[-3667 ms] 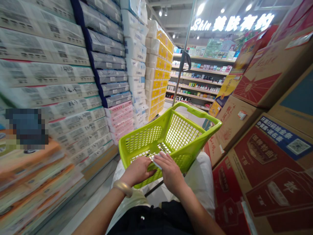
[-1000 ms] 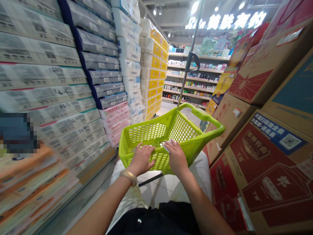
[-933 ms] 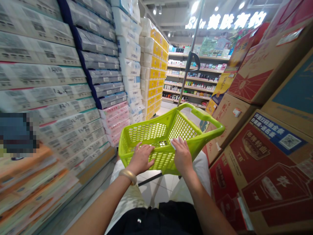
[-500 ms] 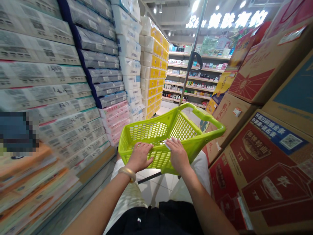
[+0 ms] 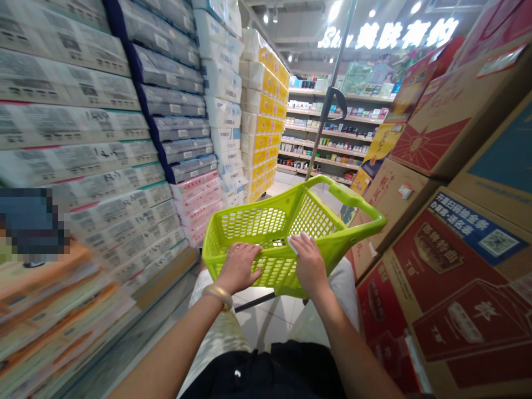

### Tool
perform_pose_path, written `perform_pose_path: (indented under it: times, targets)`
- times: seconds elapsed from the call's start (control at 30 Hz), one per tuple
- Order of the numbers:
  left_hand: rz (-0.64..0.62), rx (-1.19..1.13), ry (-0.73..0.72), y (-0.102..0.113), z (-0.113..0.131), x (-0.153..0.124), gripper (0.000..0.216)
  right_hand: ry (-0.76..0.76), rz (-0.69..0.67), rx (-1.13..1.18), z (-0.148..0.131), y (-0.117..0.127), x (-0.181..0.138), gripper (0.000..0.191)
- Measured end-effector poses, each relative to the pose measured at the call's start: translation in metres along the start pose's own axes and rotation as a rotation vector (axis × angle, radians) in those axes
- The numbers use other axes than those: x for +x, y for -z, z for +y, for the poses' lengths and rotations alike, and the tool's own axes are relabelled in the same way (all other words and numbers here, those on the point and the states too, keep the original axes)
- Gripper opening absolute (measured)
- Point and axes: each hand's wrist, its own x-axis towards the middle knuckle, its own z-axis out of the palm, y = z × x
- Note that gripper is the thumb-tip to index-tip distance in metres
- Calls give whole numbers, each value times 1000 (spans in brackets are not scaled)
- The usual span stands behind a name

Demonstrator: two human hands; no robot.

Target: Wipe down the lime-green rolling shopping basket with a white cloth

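Resting on the near rim of the green basket [image 5: 248, 223]: both hands, side by side, not touching each other. Left hand [image 5: 239, 267] lies palm-down on the near wall, fingers spread and draped over the rim's edge, loose, not curled round anything; gold bangle [image 5: 218, 295] on the wrist, forearm coming up from lower left. Right hand [image 5: 308, 263] sits just right of it at the near right corner, fingers together and pressed down on a small white cloth [image 5: 292, 243]. The cloth is pinned between fingertips and rim, with only its far edge sticking out past the fingertips into the basket; the thumb is hidden, so how far it wraps under, can't tell. Right wrist is roughly straight, forearm coming in from lower right. The basket sits across the person's lap, tilted with the far end higher, open side up; its mesh bottom is visible between the hands. Its pull handle [image 5: 328, 113] stands up beyond the far end, leaning right. Tissue packs [image 5: 103, 166] are stacked high close on the left, cartons [image 5: 449, 266] stacked close on the right, so the basket sits between the two. Shelves [image 5: 332, 148] with small goods are well beyond, at the end of the aisle.
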Motion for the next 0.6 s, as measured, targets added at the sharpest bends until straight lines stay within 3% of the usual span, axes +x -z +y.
perform_pose_path:
  times: [0.07, 0.13, 0.27, 0.37, 0.6]
  targets:
    - [3, -1, 1, 0, 0, 0, 43, -87, 83, -56, 6, 5, 0, 52]
    - [6, 0, 6, -1, 0, 0, 43, -90, 66, -60, 4, 4, 2, 51]
    - [-1, 4, 7, -1, 0, 0, 42, 90, -112, 59, -17, -11, 3, 50]
    - [-6, 9, 7, 1, 1, -1, 43, 166, -160, 129, -23, -15, 2, 51]
    - [15, -1, 5, 1, 2, -2, 40, -85, 74, -65, 2, 4, -2, 50]
